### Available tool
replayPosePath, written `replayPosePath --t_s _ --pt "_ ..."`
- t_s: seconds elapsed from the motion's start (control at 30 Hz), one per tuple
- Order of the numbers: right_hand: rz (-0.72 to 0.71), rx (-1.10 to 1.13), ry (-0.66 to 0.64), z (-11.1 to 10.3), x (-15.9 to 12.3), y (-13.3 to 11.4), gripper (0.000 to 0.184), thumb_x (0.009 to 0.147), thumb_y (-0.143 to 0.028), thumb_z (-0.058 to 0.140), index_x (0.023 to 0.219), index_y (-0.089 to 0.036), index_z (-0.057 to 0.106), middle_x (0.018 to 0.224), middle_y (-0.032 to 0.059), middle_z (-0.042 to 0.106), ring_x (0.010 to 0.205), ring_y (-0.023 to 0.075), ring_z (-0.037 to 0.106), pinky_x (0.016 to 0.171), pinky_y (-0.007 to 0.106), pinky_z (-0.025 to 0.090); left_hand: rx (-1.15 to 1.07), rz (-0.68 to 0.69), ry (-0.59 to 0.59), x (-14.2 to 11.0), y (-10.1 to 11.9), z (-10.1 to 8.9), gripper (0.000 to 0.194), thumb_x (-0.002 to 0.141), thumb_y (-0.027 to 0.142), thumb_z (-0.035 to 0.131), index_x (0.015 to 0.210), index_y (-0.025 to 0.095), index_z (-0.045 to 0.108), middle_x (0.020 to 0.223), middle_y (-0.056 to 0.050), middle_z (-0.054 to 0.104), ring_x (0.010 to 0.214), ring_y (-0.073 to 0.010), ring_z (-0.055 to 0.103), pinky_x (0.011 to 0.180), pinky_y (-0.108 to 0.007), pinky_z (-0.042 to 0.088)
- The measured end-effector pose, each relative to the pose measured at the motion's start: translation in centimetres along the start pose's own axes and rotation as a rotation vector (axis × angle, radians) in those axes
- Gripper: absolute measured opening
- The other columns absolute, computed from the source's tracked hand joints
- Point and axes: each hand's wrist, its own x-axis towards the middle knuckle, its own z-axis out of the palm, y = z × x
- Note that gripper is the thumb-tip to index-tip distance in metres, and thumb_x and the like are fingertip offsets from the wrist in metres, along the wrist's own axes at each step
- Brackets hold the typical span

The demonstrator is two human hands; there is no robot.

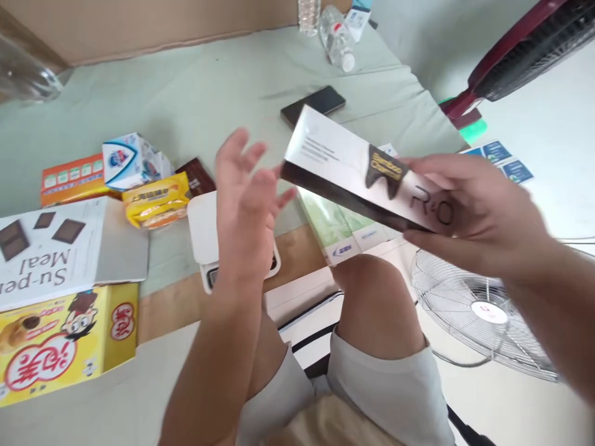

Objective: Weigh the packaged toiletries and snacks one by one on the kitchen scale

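My right hand [478, 207] grips one end of a long white and black box [344, 164] marked "Bamboo Charcoal", holding it tilted in the air above the table's front edge. Close to the box's other end is my left hand [248, 198], raised with its fingers spread and nothing in it. Below that hand, and partly hidden by it, lies a small white kitchen scale [203, 232]. Just left of the scale sits a yellow wrapped soap bar [158, 198].
A white "Su-per Meal" box [51, 254], a yellow snack box [69, 344], an orange box [72, 179] and a blue-white carton [132, 161] stand left. Behind the held box lies a phone [325, 102]. A plastic bottle [337, 37] lies farther back; a fan [488, 310] stands right.
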Motion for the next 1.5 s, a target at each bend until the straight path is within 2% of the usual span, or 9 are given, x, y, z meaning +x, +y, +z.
replayPosePath --t_s 0.17,0.27,0.4,0.5,0.73,0.9,1.07,1.37,1.5 --pt "-0.022 -0.228 -0.114 -8.4 -1.2 6.8 0.061 0.091 -0.042 0.067 0.151 -0.039 0.054 0.109 0.0028 0.074 0.065 0.0098 0.058 0.053 0.029 0.048 -0.031 -0.227 -0.474 6.0 2.0 8.4 0.022 0.094 0.024 0.070 0.116 0.026 0.068 0.104 -0.006 0.074 0.093 -0.0222 0.077 0.072 -0.033 0.063" --pt "-0.019 -0.508 -0.062 -11.7 0.7 11.0 0.060 0.091 -0.049 0.052 0.149 -0.037 0.057 0.115 0.0000 0.070 0.098 0.0144 0.065 0.078 0.036 0.055 0.065 -0.215 -0.529 8.6 1.3 14.3 0.012 0.092 0.015 0.069 0.100 0.023 0.068 0.091 -0.002 0.074 0.082 -0.0168 0.073 0.073 -0.031 0.058" --pt "0.195 -0.549 -0.097 -14.0 3.9 16.2 0.064 0.081 -0.016 0.052 0.141 -0.033 0.064 0.113 -0.0039 0.069 0.105 0.0105 0.066 0.095 0.034 0.055 0.323 -0.190 -0.565 10.7 -1.1 20.5 0.011 0.093 0.019 0.071 0.095 0.022 0.061 0.083 0.001 0.069 0.086 -0.0181 0.072 0.081 -0.034 0.054" --pt "0.325 -0.514 -0.117 -13.9 5.3 19.0 0.074 0.072 0.001 0.052 0.138 -0.027 0.069 0.121 0.0008 0.070 0.109 0.0142 0.068 0.105 0.038 0.056 0.562 -0.117 -0.577 11.2 -2.8 22.8 0.007 0.098 0.029 0.066 0.100 0.023 0.062 0.089 -0.001 0.071 0.097 -0.0226 0.072 0.087 -0.037 0.054" --pt "0.586 -0.326 -0.143 -11.5 4.9 23.0 0.049 0.096 -0.011 0.049 0.138 -0.021 0.070 0.144 0.0050 0.072 0.138 0.0225 0.065 0.125 0.048 0.047 0.825 0.158 -0.707 10.4 -6.3 23.2 0.025 0.100 0.038 0.055 0.110 0.022 0.071 0.116 -0.010 0.074 0.108 -0.0294 0.070 0.100 -0.046 0.050" --pt "0.540 -0.445 -0.026 -10.1 4.7 25.5 0.034 0.103 -0.026 0.048 0.104 -0.012 0.079 0.119 0.0011 0.081 0.122 0.0119 0.070 0.110 0.034 0.046 0.834 0.289 -0.704 10.0 -7.9 23.2 0.023 0.087 0.040 0.074 0.104 0.024 0.070 0.107 -0.009 0.072 0.100 -0.0321 0.070 0.100 -0.048 0.049" --pt "0.427 -0.346 0.017 -9.5 4.1 26.0 0.034 0.102 -0.024 0.052 0.082 -0.018 0.078 0.089 -0.0050 0.082 0.090 0.0074 0.073 0.093 0.031 0.052 0.864 0.326 -0.684 9.9 -8.6 23.4 0.019 0.096 0.039 0.065 0.106 0.022 0.065 0.109 -0.013 0.067 0.100 -0.0339 0.069 0.098 -0.048 0.049" --pt "0.248 -0.277 -0.113 -10.2 3.5 26.5 0.038 0.101 -0.038 0.050 0.114 -0.020 0.081 0.106 -0.0057 0.083 0.102 0.0075 0.074 0.097 0.031 0.051 0.765 0.294 -0.592 9.8 -8.9 23.7 0.014 0.090 0.032 0.070 0.097 0.023 0.062 0.104 -0.011 0.067 0.108 -0.0379 0.067 0.111 -0.055 0.041" --pt "0.163 -0.324 0.125 -10.3 2.9 24.5 0.067 0.103 -0.062 0.035 0.133 -0.016 0.073 0.133 0.0030 0.077 0.129 0.0163 0.069 0.109 0.036 0.048 0.796 0.363 -0.578 9.9 -7.6 24.0 0.020 0.091 0.040 0.069 0.097 0.022 0.063 0.113 -0.017 0.067 0.118 -0.0430 0.064 0.114 -0.059 0.039"
